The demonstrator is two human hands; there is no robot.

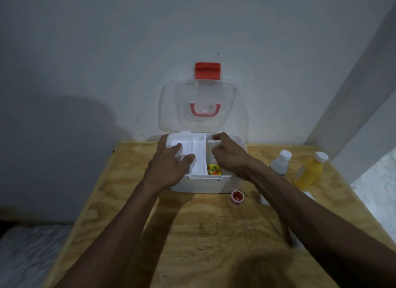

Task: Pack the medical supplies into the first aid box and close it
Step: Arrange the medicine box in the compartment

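Note:
The white first aid box (199, 185) stands open at the back of the wooden table. Its clear lid (200, 99), with a red latch (207, 70) and a pink handle (205, 110), leans against the wall. My left hand (169, 165) grips the white insert tray (198, 152) in the box's left half, fingers over its compartments. My right hand (230, 157) reaches into the right half with its fingers curled near something white; what it holds is hidden. Below it in the box lies a yellow and orange packet (214, 170).
To the right of the box on the table (214, 234) stand a white bottle (279, 162) and a yellow bottle (308, 172), both with white caps. A small red-lidded jar (237, 198) sits in front of the box. A white item (265, 198) is partly hidden by my right forearm.

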